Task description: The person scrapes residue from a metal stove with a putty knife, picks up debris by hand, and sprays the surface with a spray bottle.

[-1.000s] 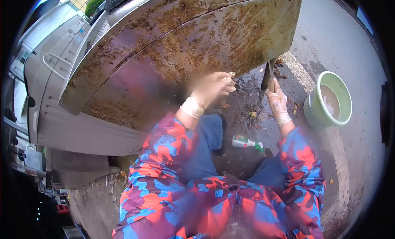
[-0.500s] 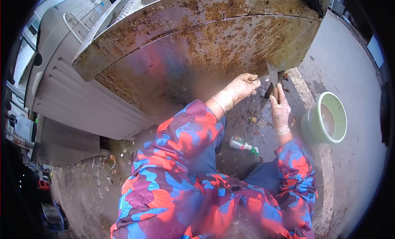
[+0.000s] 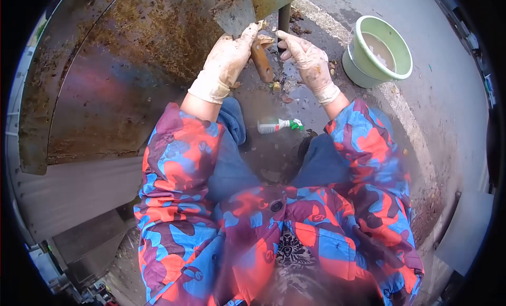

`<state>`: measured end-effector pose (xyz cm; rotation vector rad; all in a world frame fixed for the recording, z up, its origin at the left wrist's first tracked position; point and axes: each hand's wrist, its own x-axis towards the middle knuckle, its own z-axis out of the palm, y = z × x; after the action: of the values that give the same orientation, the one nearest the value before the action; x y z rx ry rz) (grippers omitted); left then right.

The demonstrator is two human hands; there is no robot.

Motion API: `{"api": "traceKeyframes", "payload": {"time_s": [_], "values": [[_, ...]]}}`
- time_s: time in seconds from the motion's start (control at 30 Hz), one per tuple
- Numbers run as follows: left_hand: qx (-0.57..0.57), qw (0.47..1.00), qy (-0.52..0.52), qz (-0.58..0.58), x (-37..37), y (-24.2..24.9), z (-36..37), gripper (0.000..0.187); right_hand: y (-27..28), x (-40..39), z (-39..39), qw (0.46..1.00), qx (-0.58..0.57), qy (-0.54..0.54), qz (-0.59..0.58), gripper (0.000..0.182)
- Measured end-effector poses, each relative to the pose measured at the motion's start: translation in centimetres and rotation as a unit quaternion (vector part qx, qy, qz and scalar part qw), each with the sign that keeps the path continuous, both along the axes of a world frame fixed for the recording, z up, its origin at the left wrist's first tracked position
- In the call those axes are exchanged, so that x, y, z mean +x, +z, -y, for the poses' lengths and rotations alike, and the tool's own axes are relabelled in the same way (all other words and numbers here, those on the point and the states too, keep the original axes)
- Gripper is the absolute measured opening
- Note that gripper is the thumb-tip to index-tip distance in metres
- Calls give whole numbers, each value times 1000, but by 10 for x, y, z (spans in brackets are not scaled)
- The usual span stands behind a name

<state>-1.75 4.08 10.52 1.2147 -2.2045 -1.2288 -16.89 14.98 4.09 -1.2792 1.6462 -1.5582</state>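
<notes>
The rusty metal panel [image 3: 132, 69] now fills the upper left, nearer than half a second ago. The left hand [image 3: 226, 61], which earlier lay spread on the panel, now has its fingers closed around the scraper [image 3: 253, 37], blade up against the panel's edge. The right hand [image 3: 308, 61] has let go of the handle; its fingers pinch near the blade's base. A spray bottle [image 3: 275, 125] lies on the ground below; the green bucket [image 3: 400, 69] stands at right.
</notes>
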Motion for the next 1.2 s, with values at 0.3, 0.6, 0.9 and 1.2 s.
{"api": "traceKeyframes", "payload": {"time_s": [0.3, 0.6, 0.9, 1.2], "values": [[55, 984, -114, -126, 22, 16, -3, 36, -182, -36, -8, 731, 491, 194, -432, 41], [222, 937, -23, -268, 16, 21, -5, 44, -296, 14, -31, 702, 540, 246, -393, 48], [251, 944, 1, -216, 7, 22, -9, 47, -332, 30, -26, 757, 479, 190, -402, 25], [197, 966, -4, -167, 5, 27, -10, 45, -214, 43, -24, 762, 518, 286, -264, 25]]}}
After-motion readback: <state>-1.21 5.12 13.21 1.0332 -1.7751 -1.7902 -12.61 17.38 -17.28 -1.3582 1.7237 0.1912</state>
